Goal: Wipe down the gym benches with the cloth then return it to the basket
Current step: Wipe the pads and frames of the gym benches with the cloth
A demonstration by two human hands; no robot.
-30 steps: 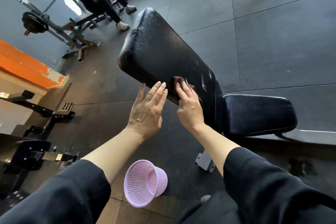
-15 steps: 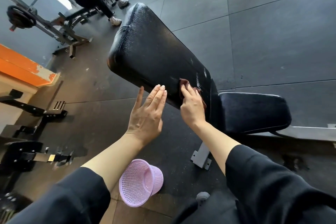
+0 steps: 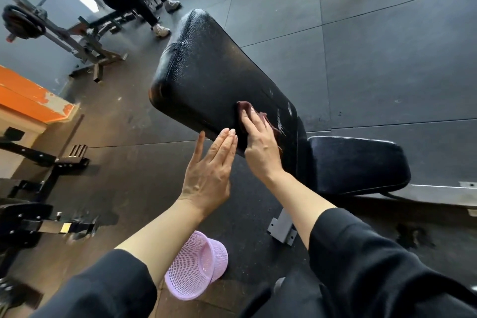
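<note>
A person's right hand [image 3: 260, 147] presses the maroon cloth [image 3: 246, 108] flat-fingered against the inclined backrest [image 3: 206, 77], whose unwiped length runs up and away beyond the fingers; the left hand [image 3: 210, 168] hovers open beside it; the lilac basket [image 3: 198, 268] lies on the floor below the backrest.

A single head-worn wide-angle view looks forward and steeply down, close over both forearms, onto the black padded vinyl bench [image 3: 219, 80] and the dark rubber-tiled floor [image 3: 387, 59] beyond it.
</note>
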